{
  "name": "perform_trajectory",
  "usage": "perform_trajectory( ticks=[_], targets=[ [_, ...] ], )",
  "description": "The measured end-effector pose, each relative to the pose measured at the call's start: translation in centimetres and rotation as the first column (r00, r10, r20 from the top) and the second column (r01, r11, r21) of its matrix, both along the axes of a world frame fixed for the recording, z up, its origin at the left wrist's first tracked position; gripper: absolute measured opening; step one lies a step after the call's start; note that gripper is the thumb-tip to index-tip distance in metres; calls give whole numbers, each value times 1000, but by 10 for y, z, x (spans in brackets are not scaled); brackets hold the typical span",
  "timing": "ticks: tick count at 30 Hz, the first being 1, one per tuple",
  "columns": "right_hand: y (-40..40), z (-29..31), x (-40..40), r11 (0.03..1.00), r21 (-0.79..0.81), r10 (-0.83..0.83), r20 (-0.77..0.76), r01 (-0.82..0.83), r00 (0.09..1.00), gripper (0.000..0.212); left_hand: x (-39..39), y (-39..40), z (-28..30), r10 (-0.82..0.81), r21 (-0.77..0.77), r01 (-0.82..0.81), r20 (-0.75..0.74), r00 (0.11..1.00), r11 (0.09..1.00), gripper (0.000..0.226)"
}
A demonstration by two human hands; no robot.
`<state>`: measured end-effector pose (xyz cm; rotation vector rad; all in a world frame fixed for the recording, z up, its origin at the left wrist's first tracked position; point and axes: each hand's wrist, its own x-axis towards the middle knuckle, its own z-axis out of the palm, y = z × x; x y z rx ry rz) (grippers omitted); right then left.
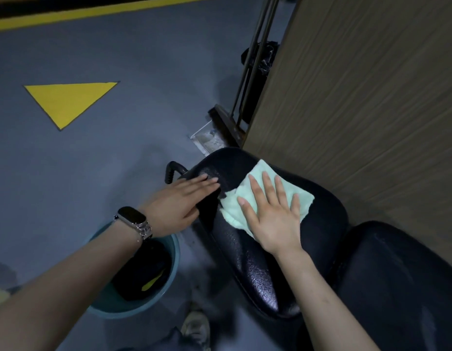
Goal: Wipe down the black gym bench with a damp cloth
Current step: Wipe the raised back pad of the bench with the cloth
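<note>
The black gym bench (pixel 255 262) runs from the centre toward the lower right, in two padded sections with a wet sheen. A pale green cloth (pixel 264 171) lies spread on the upper pad. My right hand (pixel 273 214) presses flat on the cloth with fingers straight and spread. My left hand (pixel 184 198), with a watch on the wrist, rests flat against the pad's left edge, fingers straight, thumb tucked under the side.
A teal bucket (pixel 175 252) with dark water stands on the grey floor under my left forearm. A wood-grain panel (pixel 359 97) rises right behind the bench. A black handle (pixel 170 171), a metal frame (pixel 247 79) and a shoe (pixel 197 325) are nearby.
</note>
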<state>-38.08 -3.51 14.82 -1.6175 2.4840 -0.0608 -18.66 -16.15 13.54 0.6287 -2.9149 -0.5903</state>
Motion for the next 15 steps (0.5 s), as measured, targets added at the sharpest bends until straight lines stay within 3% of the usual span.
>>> perform_trajectory(
  ticks=[8,15],
  targets=[
    [86,-9,5,996,-71,-52,-20,50,998,66,-5,19,4,-79,-209,101,113,990,973,56],
    [116,-7,6,995,-44,-86,29,87,996,68,-3,29,-2,-183,-279,208,115,976,938,59]
  ],
)
